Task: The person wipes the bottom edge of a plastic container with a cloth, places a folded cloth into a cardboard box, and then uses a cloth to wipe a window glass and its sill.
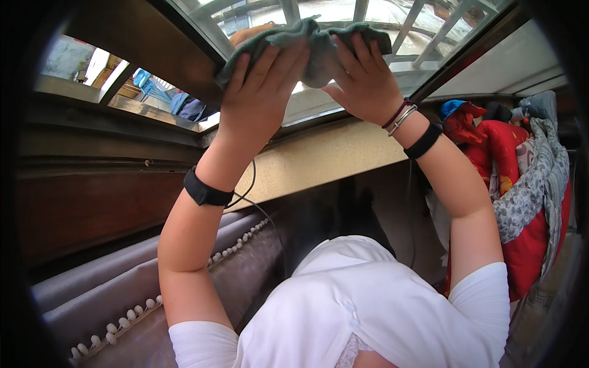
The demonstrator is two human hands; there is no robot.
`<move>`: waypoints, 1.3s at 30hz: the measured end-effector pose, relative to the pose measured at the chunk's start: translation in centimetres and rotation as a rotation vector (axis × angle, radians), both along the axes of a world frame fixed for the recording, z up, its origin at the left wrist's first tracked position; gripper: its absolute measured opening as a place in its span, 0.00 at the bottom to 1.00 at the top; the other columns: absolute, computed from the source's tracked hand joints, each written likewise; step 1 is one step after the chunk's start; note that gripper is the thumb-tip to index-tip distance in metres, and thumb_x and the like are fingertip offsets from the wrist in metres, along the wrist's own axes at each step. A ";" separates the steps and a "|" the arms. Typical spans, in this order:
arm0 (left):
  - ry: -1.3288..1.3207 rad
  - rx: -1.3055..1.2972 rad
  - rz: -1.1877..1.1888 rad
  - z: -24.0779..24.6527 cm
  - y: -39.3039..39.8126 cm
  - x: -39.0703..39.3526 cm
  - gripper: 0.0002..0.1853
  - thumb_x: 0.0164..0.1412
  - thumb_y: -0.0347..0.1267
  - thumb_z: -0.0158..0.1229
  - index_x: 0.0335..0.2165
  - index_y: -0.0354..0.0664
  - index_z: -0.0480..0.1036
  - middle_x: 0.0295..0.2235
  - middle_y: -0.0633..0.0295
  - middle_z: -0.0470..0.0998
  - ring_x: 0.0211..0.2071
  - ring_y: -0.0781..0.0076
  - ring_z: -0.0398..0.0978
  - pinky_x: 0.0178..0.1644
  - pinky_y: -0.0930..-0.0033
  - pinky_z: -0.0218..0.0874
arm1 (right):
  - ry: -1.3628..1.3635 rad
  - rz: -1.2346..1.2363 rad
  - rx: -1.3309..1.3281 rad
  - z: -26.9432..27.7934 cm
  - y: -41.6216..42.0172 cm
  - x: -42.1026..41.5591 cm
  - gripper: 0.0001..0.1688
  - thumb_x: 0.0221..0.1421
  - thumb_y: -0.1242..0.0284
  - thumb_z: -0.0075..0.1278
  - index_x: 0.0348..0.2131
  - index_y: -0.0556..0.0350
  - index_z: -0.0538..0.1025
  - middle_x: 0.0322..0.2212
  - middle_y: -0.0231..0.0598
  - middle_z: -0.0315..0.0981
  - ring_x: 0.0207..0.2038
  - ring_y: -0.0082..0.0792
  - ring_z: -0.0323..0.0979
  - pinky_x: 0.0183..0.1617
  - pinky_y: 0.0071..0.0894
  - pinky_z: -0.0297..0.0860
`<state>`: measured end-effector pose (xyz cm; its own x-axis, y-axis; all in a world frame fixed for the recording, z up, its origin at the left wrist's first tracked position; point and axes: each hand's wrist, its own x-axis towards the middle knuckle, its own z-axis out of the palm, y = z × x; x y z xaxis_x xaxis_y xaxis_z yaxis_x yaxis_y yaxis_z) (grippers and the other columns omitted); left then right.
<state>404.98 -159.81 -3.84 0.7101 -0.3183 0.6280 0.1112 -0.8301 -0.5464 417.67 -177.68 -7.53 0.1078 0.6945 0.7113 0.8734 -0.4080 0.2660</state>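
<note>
Both of my arms reach up to a window pane at the top of the view. A grey-green cloth lies bunched against the glass under my hands. My left hand presses its left part, fingers spread and pointing up. On the right part lies my right hand, its fingers over the cloth and its thumb near the cloth's lower edge. Whether the fingers grip the cloth or only press it flat, I cannot tell. Behind the glass are metal bars.
Below the window runs a pale sill. Dark cables hang near my left forearm. A grey curtain with pompom trim is at lower left. Red and patterned bedding is piled on the right. The dark window frame stands at left.
</note>
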 end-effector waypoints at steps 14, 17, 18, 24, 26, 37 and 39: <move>0.845 -0.495 -0.298 -19.7 1.0 -5.0 0.25 0.51 0.24 0.47 0.51 0.38 0.63 0.51 0.57 0.67 0.53 0.60 0.64 0.56 0.60 0.56 | 0.535 0.089 -0.666 -17.8 -4.9 -4.7 0.31 0.55 0.62 0.46 0.56 0.53 0.62 0.59 0.37 0.53 0.61 0.37 0.51 0.65 0.43 0.47; 0.859 -0.656 -0.188 -23.2 0.6 -7.8 0.26 0.51 0.23 0.47 0.52 0.40 0.62 0.54 0.53 0.63 0.55 0.54 0.61 0.58 0.53 0.53 | 0.781 0.035 -0.477 -21.2 -4.4 -7.3 0.31 0.55 0.60 0.46 0.56 0.53 0.63 0.59 0.45 0.53 0.61 0.47 0.52 0.63 0.47 0.50; 0.862 -0.686 -0.166 -23.5 0.2 -8.4 0.26 0.51 0.23 0.47 0.52 0.40 0.61 0.55 0.53 0.62 0.55 0.53 0.60 0.58 0.52 0.52 | 0.775 0.009 -0.466 -21.2 -4.0 -8.1 0.31 0.55 0.60 0.46 0.55 0.52 0.63 0.59 0.45 0.53 0.61 0.49 0.51 0.63 0.48 0.50; 0.942 -0.840 -0.082 -22.9 -3.7 -11.8 0.31 0.51 0.19 0.46 0.56 0.38 0.56 0.58 0.48 0.56 0.58 0.44 0.55 0.60 0.47 0.47 | 0.792 -0.025 -0.387 -20.1 -4.8 -12.1 0.31 0.54 0.59 0.48 0.55 0.50 0.65 0.59 0.46 0.52 0.61 0.52 0.49 0.63 0.49 0.49; 0.901 -0.837 -0.077 -23.0 -5.1 -12.7 0.30 0.50 0.20 0.47 0.54 0.37 0.58 0.58 0.49 0.58 0.57 0.46 0.56 0.59 0.46 0.49 | 0.814 -0.021 -0.369 -20.4 -5.8 -13.1 0.30 0.54 0.59 0.48 0.54 0.49 0.65 0.59 0.45 0.52 0.61 0.50 0.49 0.63 0.48 0.49; 0.866 -0.812 -0.214 -23.2 -16.9 -3.7 0.29 0.48 0.20 0.49 0.52 0.36 0.61 0.54 0.51 0.62 0.55 0.46 0.58 0.57 0.41 0.50 | 0.858 -0.215 -0.263 -19.8 -16.5 -8.7 0.31 0.51 0.63 0.52 0.53 0.52 0.65 0.58 0.41 0.55 0.61 0.45 0.51 0.63 0.45 0.51; 0.814 -0.857 -0.262 -23.7 -19.3 -1.0 0.27 0.48 0.21 0.50 0.50 0.37 0.63 0.54 0.53 0.63 0.55 0.48 0.59 0.57 0.41 0.51 | 0.854 -0.301 -0.282 -19.8 -18.7 -6.7 0.33 0.50 0.63 0.53 0.55 0.51 0.63 0.59 0.41 0.54 0.62 0.45 0.50 0.63 0.45 0.50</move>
